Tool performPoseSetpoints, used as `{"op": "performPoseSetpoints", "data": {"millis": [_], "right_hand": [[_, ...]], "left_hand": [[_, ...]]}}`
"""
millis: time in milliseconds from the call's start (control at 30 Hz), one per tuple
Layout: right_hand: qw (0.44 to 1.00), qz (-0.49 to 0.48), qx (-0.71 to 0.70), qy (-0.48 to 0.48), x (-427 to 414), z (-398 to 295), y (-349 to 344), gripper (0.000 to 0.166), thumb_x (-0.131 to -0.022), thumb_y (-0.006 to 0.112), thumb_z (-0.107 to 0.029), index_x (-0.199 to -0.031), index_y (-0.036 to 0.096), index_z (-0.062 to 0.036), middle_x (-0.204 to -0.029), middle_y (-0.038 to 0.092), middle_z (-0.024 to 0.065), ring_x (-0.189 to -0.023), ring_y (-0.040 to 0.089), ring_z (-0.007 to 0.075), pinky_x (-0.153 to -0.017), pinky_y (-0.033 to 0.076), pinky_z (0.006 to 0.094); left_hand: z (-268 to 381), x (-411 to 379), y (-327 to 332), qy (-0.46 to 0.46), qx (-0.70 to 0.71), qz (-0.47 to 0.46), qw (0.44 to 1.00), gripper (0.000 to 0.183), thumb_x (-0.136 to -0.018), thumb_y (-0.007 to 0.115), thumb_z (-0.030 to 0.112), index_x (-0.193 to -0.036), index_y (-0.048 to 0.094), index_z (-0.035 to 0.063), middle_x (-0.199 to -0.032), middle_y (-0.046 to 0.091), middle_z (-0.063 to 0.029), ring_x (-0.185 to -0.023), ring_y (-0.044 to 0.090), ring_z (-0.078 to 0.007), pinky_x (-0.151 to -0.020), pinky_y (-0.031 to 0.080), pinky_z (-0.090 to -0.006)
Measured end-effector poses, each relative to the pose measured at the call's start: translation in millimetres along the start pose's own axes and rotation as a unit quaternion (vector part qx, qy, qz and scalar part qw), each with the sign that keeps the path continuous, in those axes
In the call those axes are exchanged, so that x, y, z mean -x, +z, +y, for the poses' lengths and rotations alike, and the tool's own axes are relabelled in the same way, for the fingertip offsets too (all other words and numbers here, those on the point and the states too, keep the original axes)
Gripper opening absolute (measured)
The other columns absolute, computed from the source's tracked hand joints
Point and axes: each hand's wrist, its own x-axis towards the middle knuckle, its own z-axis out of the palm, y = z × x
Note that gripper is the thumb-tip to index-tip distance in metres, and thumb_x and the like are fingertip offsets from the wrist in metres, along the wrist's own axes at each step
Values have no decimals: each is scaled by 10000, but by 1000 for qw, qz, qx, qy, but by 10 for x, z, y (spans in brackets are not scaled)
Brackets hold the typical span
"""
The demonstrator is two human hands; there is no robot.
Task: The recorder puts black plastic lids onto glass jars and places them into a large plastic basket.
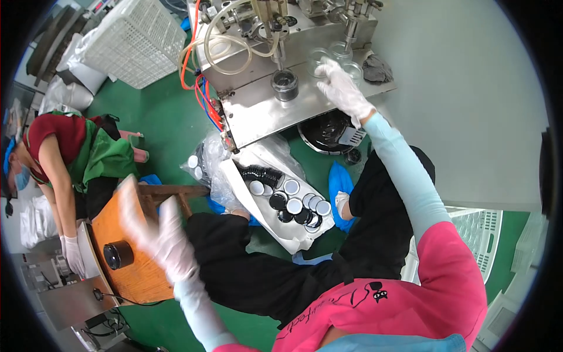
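My left hand (160, 235), in a white glove and blurred, is spread above an orange-brown wooden stool (145, 281). It holds nothing. Near its fingers a capped black jar (118, 255) stands on the wood. On the steel filling machine's plate (259, 119), my right hand (345, 90), also gloved, reaches to a clear empty jar (317, 61); whether the fingers grip it is unclear. Two more clear jars, one of them (353, 70) at the right, stand close by. Under the left nozzle (281, 55) sits an open jar (285, 86) with dark contents.
Between my feet, a white liner (264, 215) holds black lids (278, 201), several showing white undersides. A bucket of black paste (325, 132) stands below the plate. A grey rag (377, 70) lies beside the jars. Another person (66, 154) bends at the left. A white crate (136, 44) stands behind.
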Motion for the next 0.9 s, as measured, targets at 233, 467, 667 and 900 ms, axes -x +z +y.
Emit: {"op": "performPoseSetpoints", "data": {"millis": [233, 467, 667, 900], "right_hand": [[987, -98, 124, 32, -281, 79, 184, 137, -805, 587, -131, -879, 583, -15, -955, 595, 211, -892, 590, 389, -781, 467, 440], [995, -56, 19, 86, -22, -239, 135, 130, -862, 561, -113, -938, 579, -10, -910, 649, 180, -888, 614, 375, -772, 476, 417], [996, -81, 13, -27, -27, -127, 411, 232, -860, 557, -97, -1061, 631, -6, -1039, 632, 186, -989, 595, 330, -865, 471, 369], [993, -95, -49, -49, -82, -286, 568, 205, -856, 570, -115, -1030, 636, -28, -1008, 635, 156, -964, 599, 313, -868, 474, 367]], "left_hand": [[-255, -144, 2311, -115, 301, -277, 905, 823, -713, 698, 32, -1419, 275, 4, -1366, 377, -192, -1251, 417, -261, -989, 404, -357], [-170, -325, 3377, -198, 350, -295, 867, 919, -595, 765, 95, -1396, 328, -14, -1324, 444, -213, -1110, 542, -297, -982, 412, -349], [-303, -127, 2891, -204, 354, -270, 872, 787, -578, 756, 41, -1299, 448, -29, -1126, 573, -178, -1068, 554, -261, -925, 457, -345], [-607, -153, 2265, -111, 315, -227, 915, 928, -659, 793, 179, -1405, 281, -26, -1350, 409, -206, -1302, 346, -276, -1091, 272, -338]]}}
